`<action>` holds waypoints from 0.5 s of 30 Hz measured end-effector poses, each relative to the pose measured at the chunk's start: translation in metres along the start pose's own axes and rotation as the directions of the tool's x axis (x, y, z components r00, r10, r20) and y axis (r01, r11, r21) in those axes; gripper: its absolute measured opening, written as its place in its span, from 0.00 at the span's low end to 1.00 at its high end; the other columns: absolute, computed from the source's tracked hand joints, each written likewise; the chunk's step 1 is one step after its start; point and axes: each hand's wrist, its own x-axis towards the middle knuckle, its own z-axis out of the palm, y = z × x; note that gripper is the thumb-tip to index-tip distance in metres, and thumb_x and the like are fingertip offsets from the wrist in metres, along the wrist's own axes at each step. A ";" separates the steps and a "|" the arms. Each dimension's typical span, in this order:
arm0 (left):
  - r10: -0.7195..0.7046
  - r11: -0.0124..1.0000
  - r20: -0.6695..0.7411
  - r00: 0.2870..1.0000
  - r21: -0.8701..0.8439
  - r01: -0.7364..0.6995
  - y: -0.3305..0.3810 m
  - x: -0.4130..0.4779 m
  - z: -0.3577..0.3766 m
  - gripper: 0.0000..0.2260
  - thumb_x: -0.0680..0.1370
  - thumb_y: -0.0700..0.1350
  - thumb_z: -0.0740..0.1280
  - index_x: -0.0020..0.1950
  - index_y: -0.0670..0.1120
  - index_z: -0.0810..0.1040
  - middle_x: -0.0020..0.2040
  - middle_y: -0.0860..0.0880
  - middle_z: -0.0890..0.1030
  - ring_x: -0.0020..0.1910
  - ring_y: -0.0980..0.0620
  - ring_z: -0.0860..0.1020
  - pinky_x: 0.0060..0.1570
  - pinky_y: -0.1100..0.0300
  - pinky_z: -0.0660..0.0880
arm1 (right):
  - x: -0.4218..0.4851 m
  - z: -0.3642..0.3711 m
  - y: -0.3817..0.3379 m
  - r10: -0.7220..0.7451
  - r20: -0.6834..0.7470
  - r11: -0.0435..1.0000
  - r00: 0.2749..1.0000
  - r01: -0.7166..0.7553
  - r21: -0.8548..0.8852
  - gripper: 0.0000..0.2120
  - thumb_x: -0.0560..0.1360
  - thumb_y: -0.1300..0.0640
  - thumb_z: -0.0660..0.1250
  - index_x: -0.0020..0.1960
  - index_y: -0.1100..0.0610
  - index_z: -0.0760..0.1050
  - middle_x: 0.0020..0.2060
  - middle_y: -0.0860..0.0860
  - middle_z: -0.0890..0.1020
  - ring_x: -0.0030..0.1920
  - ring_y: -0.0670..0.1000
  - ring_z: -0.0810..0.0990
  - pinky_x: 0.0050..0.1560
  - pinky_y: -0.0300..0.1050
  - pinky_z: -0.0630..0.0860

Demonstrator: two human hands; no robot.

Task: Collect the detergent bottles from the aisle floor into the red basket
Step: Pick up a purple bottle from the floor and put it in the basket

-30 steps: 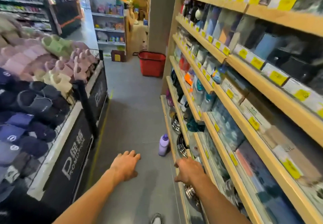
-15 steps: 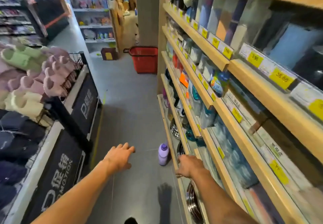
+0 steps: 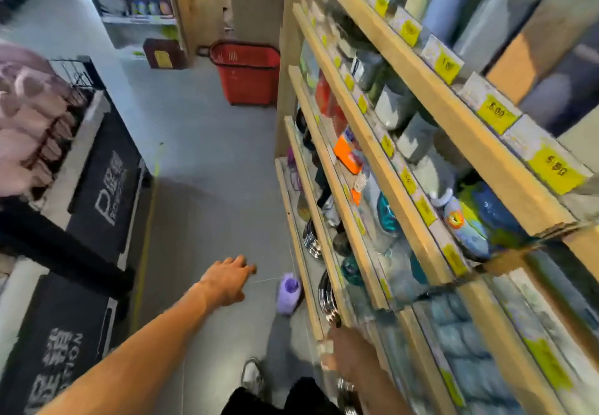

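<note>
Standing upright on the grey floor (image 3: 207, 161), the bottle (image 3: 288, 296) is a small lilac plastic one with a darker purple cap, its label too blurred to read. It sits just beside the foot of the shelves (image 3: 366, 142), a little ahead of and to the right of the left hand (image 3: 227, 281), and ahead of the right hand (image 3: 348, 348).

The left arm stretches forward and low, palm down, fingers (image 3: 241, 264) spread loosely and released, holding nothing; the fingertips are near the bottle but apart from it. The right hand is down by the edge of the lowest shelf, close to the body, and looks curled, though blur hides whether it grips the shelf edge or anything else, so I cannot tell its state.

The basket (image 3: 246, 74) is red, with open sides, and stands on the floor well ahead of both hands, beside the far end of the shelves. Left of the left arm runs a black display stand (image 3: 103, 187) with slippers (image 3: 26, 113) heaped on top. A shoe (image 3: 252, 374) shows below, between the two arms.
</note>
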 end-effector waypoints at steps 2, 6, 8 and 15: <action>0.030 1.000 0.027 0.999 0.000 -0.030 -0.005 0.034 -0.009 0.30 0.76 0.54 0.71 0.76 0.54 0.64 0.71 0.47 0.67 0.69 0.43 0.70 0.67 0.49 0.69 | 0.022 -0.004 0.006 0.058 0.029 0.998 0.998 -0.058 0.008 0.17 0.80 0.48 0.65 0.68 0.50 0.72 0.66 0.52 0.77 0.65 0.56 0.77 0.61 0.50 0.76; 0.097 0.995 0.047 0.994 0.008 -0.098 -0.025 0.115 -0.021 0.31 0.77 0.53 0.71 0.77 0.53 0.63 0.73 0.46 0.67 0.70 0.43 0.69 0.68 0.50 0.69 | 0.081 -0.018 -0.007 0.115 0.040 0.971 0.993 -0.121 0.206 0.24 0.74 0.39 0.67 0.68 0.45 0.73 0.62 0.48 0.80 0.62 0.52 0.80 0.59 0.45 0.77; 0.113 0.993 0.071 0.991 0.010 -0.114 -0.035 0.152 -0.019 0.32 0.76 0.53 0.72 0.77 0.52 0.63 0.73 0.45 0.67 0.70 0.42 0.69 0.67 0.49 0.70 | 0.115 -0.013 -0.012 0.156 0.068 0.954 0.985 -0.168 0.249 0.30 0.70 0.32 0.68 0.68 0.45 0.74 0.63 0.48 0.80 0.62 0.51 0.80 0.60 0.44 0.76; 0.080 0.995 0.153 0.985 -0.073 -0.070 -0.093 0.256 0.012 0.30 0.76 0.56 0.72 0.74 0.52 0.65 0.69 0.47 0.70 0.68 0.43 0.71 0.64 0.48 0.72 | 0.242 -0.006 -0.044 0.077 0.227 0.965 0.971 -0.130 0.229 0.23 0.75 0.36 0.68 0.63 0.49 0.75 0.59 0.51 0.82 0.60 0.57 0.80 0.53 0.48 0.77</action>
